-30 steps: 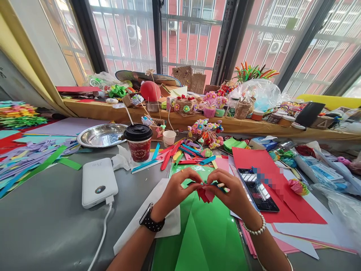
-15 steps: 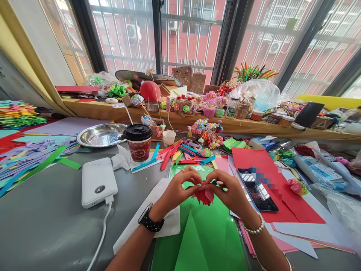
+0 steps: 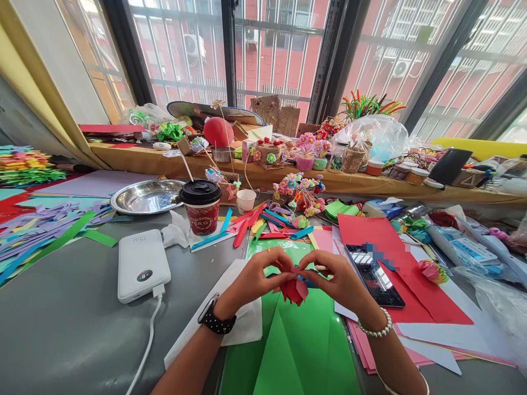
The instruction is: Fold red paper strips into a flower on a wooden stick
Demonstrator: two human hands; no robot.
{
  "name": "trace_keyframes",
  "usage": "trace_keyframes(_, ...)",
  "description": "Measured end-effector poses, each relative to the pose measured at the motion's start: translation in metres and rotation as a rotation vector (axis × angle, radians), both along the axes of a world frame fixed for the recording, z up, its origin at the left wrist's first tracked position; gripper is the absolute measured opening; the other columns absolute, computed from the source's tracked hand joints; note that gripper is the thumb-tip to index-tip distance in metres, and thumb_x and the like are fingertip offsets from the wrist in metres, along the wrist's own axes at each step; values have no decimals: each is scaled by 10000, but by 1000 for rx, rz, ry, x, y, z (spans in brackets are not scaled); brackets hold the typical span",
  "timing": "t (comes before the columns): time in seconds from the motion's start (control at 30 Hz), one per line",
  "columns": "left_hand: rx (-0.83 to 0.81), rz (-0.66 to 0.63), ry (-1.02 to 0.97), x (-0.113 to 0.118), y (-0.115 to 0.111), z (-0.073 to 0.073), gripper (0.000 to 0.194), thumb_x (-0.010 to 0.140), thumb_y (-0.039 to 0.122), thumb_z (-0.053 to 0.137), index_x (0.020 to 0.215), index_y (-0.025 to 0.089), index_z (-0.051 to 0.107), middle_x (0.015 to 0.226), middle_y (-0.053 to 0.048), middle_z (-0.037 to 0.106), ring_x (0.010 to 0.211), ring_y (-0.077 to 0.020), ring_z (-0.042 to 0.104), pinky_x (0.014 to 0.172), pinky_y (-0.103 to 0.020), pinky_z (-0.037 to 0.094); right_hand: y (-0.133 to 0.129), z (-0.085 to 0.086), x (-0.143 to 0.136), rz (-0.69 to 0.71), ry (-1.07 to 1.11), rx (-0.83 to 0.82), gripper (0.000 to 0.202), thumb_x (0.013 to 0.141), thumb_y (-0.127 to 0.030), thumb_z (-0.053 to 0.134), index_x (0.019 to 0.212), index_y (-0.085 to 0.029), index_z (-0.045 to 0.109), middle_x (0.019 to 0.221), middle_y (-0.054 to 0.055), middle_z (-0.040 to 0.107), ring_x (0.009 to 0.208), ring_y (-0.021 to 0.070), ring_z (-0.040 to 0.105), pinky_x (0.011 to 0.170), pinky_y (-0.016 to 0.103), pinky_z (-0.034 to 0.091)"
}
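Note:
A red and pink paper flower [image 3: 294, 291] hangs between my hands, with a bit of blue paper showing by its right side. My left hand [image 3: 263, 274] pinches its upper edge from the left, thumb and fingertips together. From the right, my right hand [image 3: 335, 277] pinches the same edge, its fingertips close to those of the left. The flower's far side is hidden by the fingers. Below it lies a folded green paper sheet [image 3: 304, 340], and a white sheet of paper [image 3: 247, 323] is under my left wrist.
On the left are a white power bank [image 3: 144, 266] with a cable, a lidded paper cup [image 3: 201, 208] and a metal plate [image 3: 146, 198]. A phone [image 3: 374, 277] rests on red paper [image 3: 432, 291] at right. Paper strips [image 3: 251, 225] and flower crafts [image 3: 300, 192] lie behind my hands.
The paper flower has tilted and sits slightly lower, showing more of its red petals. Both hands have shifted a little, still pinching it.

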State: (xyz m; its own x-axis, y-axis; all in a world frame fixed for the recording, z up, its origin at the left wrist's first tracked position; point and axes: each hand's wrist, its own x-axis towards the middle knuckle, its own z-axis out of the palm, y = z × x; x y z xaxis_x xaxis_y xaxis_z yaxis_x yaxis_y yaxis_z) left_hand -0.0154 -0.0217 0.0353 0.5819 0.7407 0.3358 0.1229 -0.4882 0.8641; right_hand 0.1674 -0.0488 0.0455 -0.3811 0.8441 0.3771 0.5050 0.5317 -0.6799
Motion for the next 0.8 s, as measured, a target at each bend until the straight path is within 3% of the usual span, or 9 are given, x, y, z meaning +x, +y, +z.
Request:
trace_keyframes(0.53, 3, 17, -12, -2, 4, -5, 157, 771, 269, 498, 831, 142, 569, 817, -39, 569, 784, -137, 536, 719, -274, 480, 2, -6, -5, -72, -47, 87, 71, 768, -184, 492, 806, -189, 552, 747, 12, 599, 607, 109, 509, 466, 193, 378)
trace_keyframes(0.8, 97, 95, -32, 0, 4, -8, 118, 764, 242, 504, 751, 140, 561, 751, -32, 567, 733, -132, 538, 668, -262, 481, 4, -9, -6, -97, -56, 168, 86, 767, -167, 479, 796, -198, 554, 743, 21, 597, 683, 137, 546, 520, 212, 433)
